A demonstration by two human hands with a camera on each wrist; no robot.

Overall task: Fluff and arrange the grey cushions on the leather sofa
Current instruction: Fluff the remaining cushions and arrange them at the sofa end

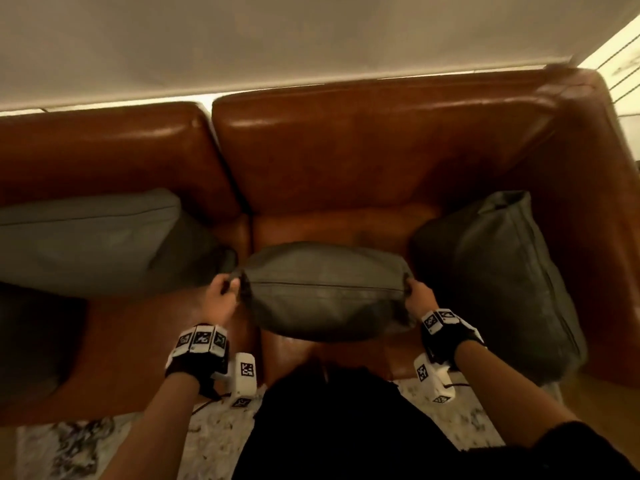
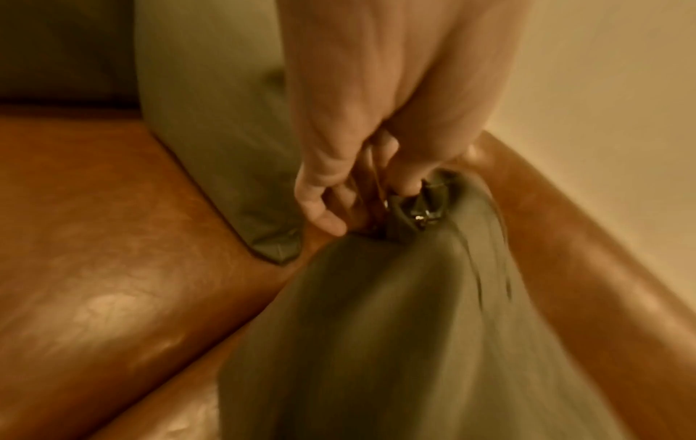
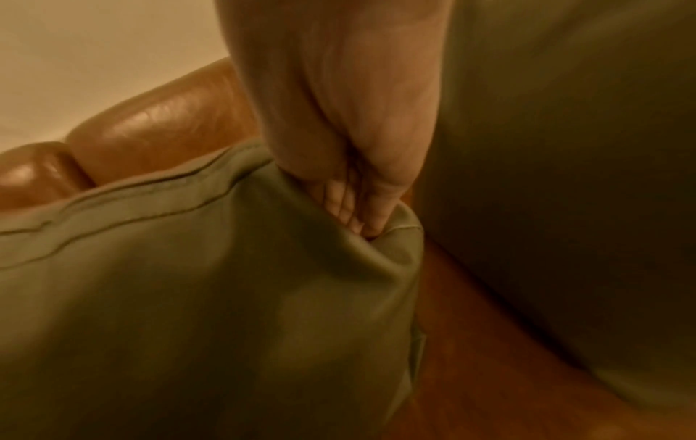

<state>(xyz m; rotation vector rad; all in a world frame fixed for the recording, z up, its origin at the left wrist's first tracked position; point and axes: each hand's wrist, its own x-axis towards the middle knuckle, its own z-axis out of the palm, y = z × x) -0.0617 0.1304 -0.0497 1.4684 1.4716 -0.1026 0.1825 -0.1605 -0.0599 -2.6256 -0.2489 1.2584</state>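
I hold a grey cushion [image 1: 325,292] in the air above the seat of the brown leather sofa [image 1: 363,161]. My left hand [image 1: 227,289] pinches its left corner, by the zip pull [image 2: 421,215]. My right hand [image 1: 414,289] grips its right corner, fingers [image 3: 350,208] dug into the fabric. In the wrist views the held cushion [image 2: 395,342] [image 3: 188,297] fills the lower part of each picture. A second grey cushion [image 1: 93,244] lies on the seat to the left. A third grey cushion [image 1: 502,282] leans against the right armrest.
A pale wall [image 1: 277,39] runs behind the sofa back. A patterned light rug [image 1: 207,445] covers the floor in front of the sofa. A dark cushion or throw [image 1: 31,341] sits at the far left of the seat. My dark-clothed legs [image 1: 346,427] stand close to the seat edge.
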